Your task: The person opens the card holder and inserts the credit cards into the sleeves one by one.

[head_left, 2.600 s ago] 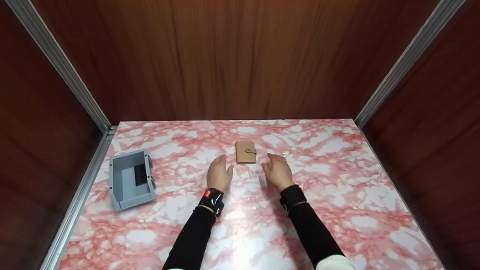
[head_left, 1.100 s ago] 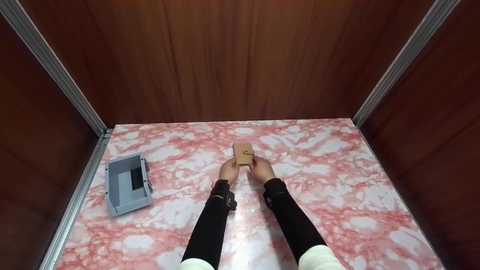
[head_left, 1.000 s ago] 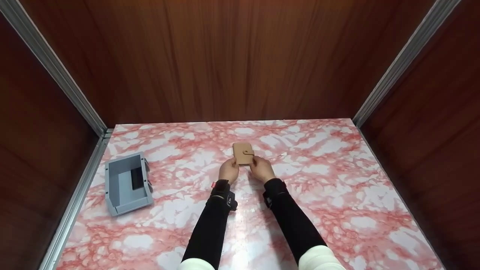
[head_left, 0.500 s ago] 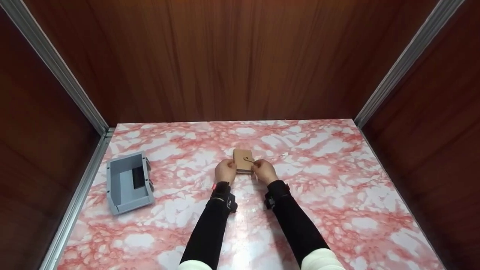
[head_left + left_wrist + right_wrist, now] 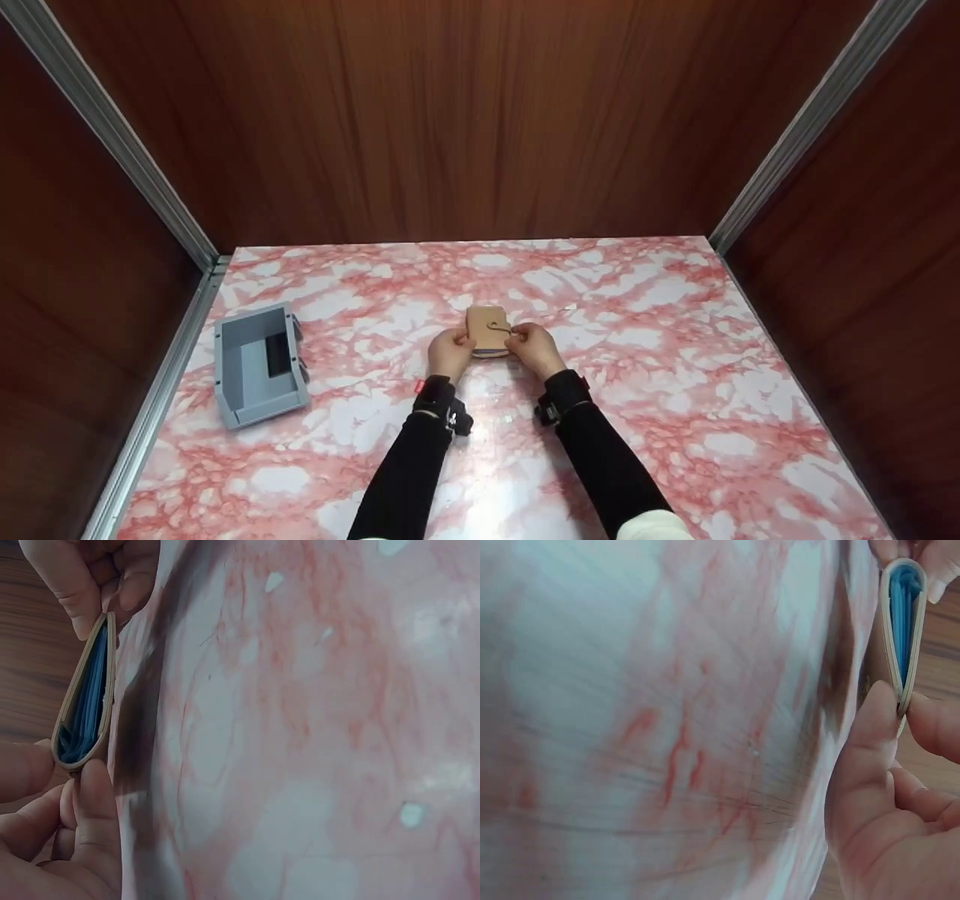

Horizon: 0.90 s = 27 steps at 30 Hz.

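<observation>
A tan card holder (image 5: pixel 486 328) with a snap strap is held between both hands in the head view. My left hand (image 5: pixel 448 352) pinches its left, spine side. The right hand (image 5: pixel 535 348) pinches the opposite side, at the strap. Seen end-on in the left wrist view, the card holder (image 5: pixel 109 690) is a folded cover with blue sleeves inside, rounded at the spine. Left-hand fingers (image 5: pixel 94 795) grip that rounded end. In the right wrist view, thumb and finger of the right hand (image 5: pixel 900 802) squeeze the narrow end of the card holder (image 5: pixel 889 622).
A grey plastic bin (image 5: pixel 244 375) with a dark patch on its inner wall stands at the table's left. The table (image 5: pixel 675 420) has a red-and-white marbled top. Brown wood-grain panels (image 5: pixel 450 120) and metal rails (image 5: pixel 150 420) enclose it.
Both hands moved in from either side and took hold of the card holder. It has since come nearer to me and tilted, so its bottom edge with the blue sleeves shows.
</observation>
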Each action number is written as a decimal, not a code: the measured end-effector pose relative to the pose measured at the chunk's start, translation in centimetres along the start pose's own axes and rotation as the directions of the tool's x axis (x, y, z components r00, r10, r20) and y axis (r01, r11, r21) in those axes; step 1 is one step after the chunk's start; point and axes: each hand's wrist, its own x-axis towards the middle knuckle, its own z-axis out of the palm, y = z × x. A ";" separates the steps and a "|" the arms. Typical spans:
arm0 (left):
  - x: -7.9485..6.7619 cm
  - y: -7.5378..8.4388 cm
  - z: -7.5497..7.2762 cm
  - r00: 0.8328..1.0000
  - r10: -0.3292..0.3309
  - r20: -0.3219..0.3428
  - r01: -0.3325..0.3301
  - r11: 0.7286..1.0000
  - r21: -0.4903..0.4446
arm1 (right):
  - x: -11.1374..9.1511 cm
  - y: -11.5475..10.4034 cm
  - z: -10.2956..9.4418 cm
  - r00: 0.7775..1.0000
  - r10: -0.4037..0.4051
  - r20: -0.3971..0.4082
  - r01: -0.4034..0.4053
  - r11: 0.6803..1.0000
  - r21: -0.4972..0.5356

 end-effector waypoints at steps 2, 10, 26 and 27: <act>-0.3 -0.1 -0.2 1.000 -0.006 0.004 0.006 1.000 -0.024 | -0.3 -0.2 -0.1 1.000 -0.001 -0.002 0.001 1.000 0.023; -1.9 0.2 -1.3 1.000 0.016 0.013 -0.015 0.993 -0.120 | -2.2 -0.7 -0.6 0.998 -0.061 0.016 0.059 0.994 0.096; -5.0 -0.2 -2.6 0.993 0.118 0.031 -0.112 0.984 -0.137 | -5.8 -0.5 -1.0 0.989 -0.141 0.038 0.135 0.982 0.135; -5.2 -0.2 -2.7 0.992 0.123 0.038 -0.117 0.984 -0.133 | -6.1 -0.5 -1.0 0.989 -0.140 0.041 0.133 0.983 0.127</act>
